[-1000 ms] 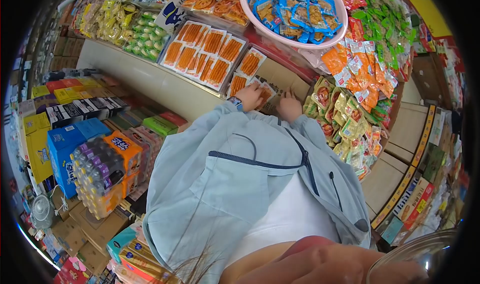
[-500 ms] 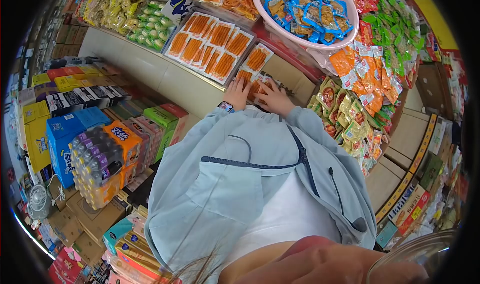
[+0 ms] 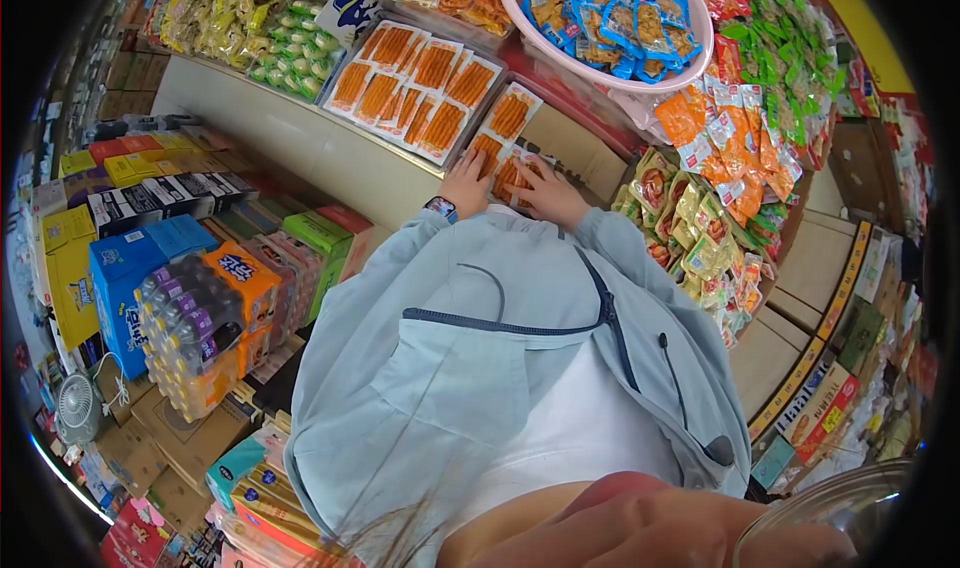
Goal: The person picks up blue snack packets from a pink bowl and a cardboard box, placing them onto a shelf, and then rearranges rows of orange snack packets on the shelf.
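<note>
My left hand [image 3: 467, 185], with a watch on its wrist, lies at the left edge of a tray with its fingers stretched out. Its fingertips touch a packet of orange snack sticks [image 3: 487, 150]. Opposite it, my right hand [image 3: 552, 195] has its fingers over the right edge of another snack stick packet [image 3: 509, 179] and appears to grip it; the thumb is partly hidden. A third packet of the same kind [image 3: 510, 114] lies just beyond. To the left, a tray holds several matching packets [image 3: 437, 68] in rows.
Brown cardboard [image 3: 572, 153] lines the tray beside the packets. A pink basin [image 3: 706, 53] of blue snack bags stands beyond. Gold-green packets [image 3: 680, 213] and orange bags [image 3: 730, 143] lie right. Bottled drinks [image 3: 195, 318] and cartons [image 3: 135, 283] are stacked left.
The packet under my right hand shows more of its face, as my right fingers have shifted slightly right. My left hand has moved a little left. The view has shifted slightly.
</note>
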`<state>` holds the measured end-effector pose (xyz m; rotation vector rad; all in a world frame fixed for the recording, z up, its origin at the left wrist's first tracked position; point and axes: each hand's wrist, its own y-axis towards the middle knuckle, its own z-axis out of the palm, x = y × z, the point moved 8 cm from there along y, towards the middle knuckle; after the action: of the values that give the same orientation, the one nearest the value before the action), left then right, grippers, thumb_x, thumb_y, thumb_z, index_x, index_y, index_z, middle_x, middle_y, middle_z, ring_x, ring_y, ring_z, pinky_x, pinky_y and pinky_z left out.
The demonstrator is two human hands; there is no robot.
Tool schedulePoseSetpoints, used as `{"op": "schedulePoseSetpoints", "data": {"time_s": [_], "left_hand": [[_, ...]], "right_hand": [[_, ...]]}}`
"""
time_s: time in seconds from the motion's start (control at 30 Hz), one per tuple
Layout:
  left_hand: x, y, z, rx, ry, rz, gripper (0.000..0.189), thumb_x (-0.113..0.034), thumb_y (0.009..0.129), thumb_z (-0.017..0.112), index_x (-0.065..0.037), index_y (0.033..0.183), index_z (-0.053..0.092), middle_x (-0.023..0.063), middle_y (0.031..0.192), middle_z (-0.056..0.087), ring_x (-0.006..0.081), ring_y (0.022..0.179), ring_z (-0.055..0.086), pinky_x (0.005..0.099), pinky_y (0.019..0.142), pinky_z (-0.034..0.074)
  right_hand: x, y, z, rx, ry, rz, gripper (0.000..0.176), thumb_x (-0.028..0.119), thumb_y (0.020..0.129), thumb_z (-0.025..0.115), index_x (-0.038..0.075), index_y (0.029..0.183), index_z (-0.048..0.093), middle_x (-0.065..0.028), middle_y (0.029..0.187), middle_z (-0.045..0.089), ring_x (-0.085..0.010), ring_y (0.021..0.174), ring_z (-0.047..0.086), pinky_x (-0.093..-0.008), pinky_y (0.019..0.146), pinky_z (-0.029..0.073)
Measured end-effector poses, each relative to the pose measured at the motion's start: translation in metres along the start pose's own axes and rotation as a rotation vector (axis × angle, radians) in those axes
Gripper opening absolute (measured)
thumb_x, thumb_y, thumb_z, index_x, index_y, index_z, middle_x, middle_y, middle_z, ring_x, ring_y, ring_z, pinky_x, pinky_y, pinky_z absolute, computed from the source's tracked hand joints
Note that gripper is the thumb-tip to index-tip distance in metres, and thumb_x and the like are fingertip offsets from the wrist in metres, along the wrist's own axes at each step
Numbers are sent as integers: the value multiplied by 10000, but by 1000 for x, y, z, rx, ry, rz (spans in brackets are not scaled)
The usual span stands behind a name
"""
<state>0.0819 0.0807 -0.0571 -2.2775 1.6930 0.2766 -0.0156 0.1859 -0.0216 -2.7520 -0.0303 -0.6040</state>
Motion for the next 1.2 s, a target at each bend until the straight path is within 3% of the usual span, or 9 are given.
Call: {"op": "schedulePoseSetpoints", "data": {"time_s": [0.27, 0.37, 0.47, 0.67, 0.7, 0.77, 1.0, 1.1, 1.2], "left_hand": [[-20, -1, -24, -151, -21, 131, 439, -161, 789, 598, -150, 1227, 628, 133, 1479, 402, 342, 1400, 340, 528, 1107, 324], [-24, 2, 19, -26, 104, 358, 451, -199, 817, 606, -137, 1264, 599, 67, 1482, 417, 301, 1401, 346, 518, 1116, 307], [-25, 1, 17, 137, 75, 303, 469, -261, 837, 614, -121, 1283, 576, 26, 1467, 439, 270, 1402, 347, 509, 1119, 298], [-30, 10, 18, 75, 129, 340, 404, -283, 841, 570, -103, 1198, 630, 46, 1403, 494, 265, 1362, 388, 518, 1076, 342], [-29, 9, 19, 88, 135, 332, 474, -263, 802, 656, -111, 1245, 585, 47, 1427, 473, 271, 1378, 373, 474, 1098, 332], [-28, 6, 10, 7, 115, 346, 443, -239, 787, 658, -111, 1207, 603, 53, 1416, 479, 271, 1369, 382, 461, 1090, 343], [-27, 1, -27, -174, 37, 351, 339, -157, 754, 641, -105, 1089, 652, 82, 1296, 571, 298, 1286, 466, 447, 1041, 386], [-18, 9, -60, -321, 87, 220, 364, -155, 741, 644, -74, 1096, 640, 96, 1238, 599, 324, 1218, 508, 444, 997, 422], [38, 23, -82, -356, 46, -178, 362, -211, 788, 655, -40, 1106, 629, 124, 1268, 568, 318, 1221, 494, 445, 985, 433]], "right_hand": [[-4, -1, -2, -199, 68, 12, 571, 155, 777, 650, 285, 1326, 565, -136, 1554, 277, -402, 1411, 265, -494, 1085, 385], [-16, -10, 0, -188, 119, 114, 565, 169, 770, 659, 257, 1321, 567, -148, 1534, 299, -403, 1370, 327, -488, 1072, 400], [-34, -21, 18, -152, 150, 175, 569, 187, 770, 666, 242, 1326, 559, -152, 1531, 302, -447, 1315, 368, -489, 1065, 405], [-42, -36, 35, -66, 223, 219, 668, 205, 783, 698, 173, 1412, 475, -177, 1545, 264, -481, 1252, 356, -493, 1089, 356], [-41, -35, 33, -59, 205, 218, 682, 208, 781, 702, 153, 1417, 462, -178, 1548, 256, -482, 1254, 352, -494, 1091, 349], [-36, -31, 30, -51, 180, 215, 714, 214, 777, 710, 112, 1428, 437, -179, 1556, 239, -484, 1259, 344, -496, 1094, 336], [-45, -22, 46, -247, 115, 96, 719, 196, 743, 713, 116, 1407, 449, -202, 1551, 249, -468, 1240, 383, -492, 1043, 357], [-48, -25, 43, -249, 136, 89, 721, 171, 746, 705, 109, 1414, 441, -207, 1547, 247, -435, 1268, 374, -489, 1045, 340], [-44, -33, 33, -279, 177, 101, 701, 142, 762, 690, 88, 1414, 436, -209, 1536, 252, -395, 1277, 378, -485, 1038, 339]]}}
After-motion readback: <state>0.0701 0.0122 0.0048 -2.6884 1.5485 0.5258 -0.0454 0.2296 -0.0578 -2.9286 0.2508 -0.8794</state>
